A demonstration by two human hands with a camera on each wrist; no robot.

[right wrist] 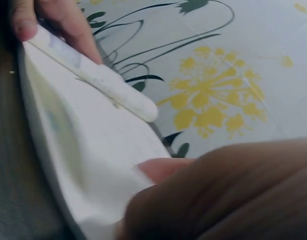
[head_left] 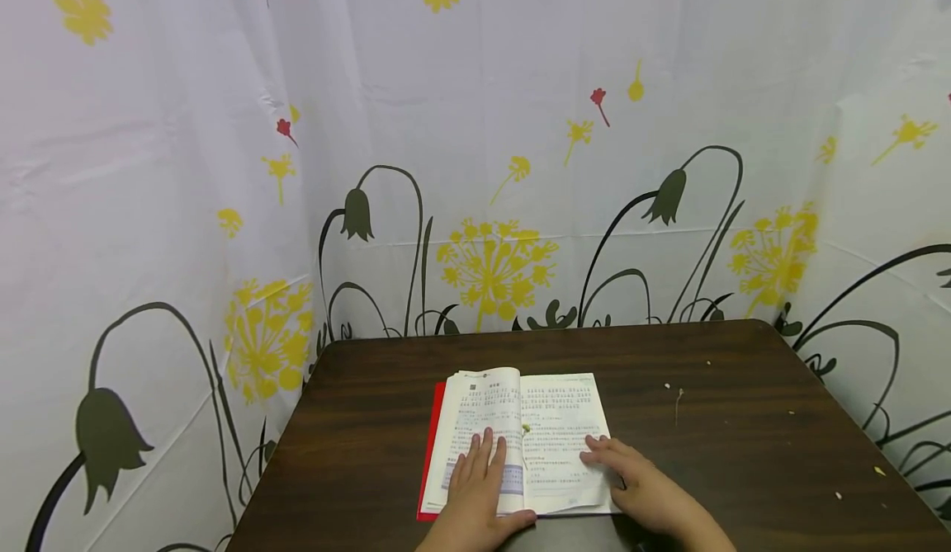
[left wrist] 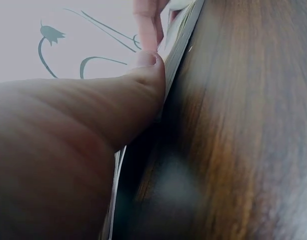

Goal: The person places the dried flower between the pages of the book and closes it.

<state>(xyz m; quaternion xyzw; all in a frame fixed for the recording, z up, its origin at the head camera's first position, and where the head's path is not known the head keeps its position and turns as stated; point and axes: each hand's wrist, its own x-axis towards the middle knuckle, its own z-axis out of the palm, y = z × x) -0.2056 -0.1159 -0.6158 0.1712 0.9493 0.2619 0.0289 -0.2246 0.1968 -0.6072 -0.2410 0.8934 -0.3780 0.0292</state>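
Note:
An open book with printed pages and a red cover edge lies on a dark wooden table. Across the lower left page my left hand rests with its fingers stretched out. Its thumb reaches to the book's bottom edge in the left wrist view. At the lower right edge my right hand pinches the right-hand page between thumb and fingers. In the right wrist view that page bows up from the sheets beneath, and the hand hides part of its edge.
Small pale crumbs and a thin stalk lie on the table right of the book. A white curtain printed with flowers hangs behind and at both sides.

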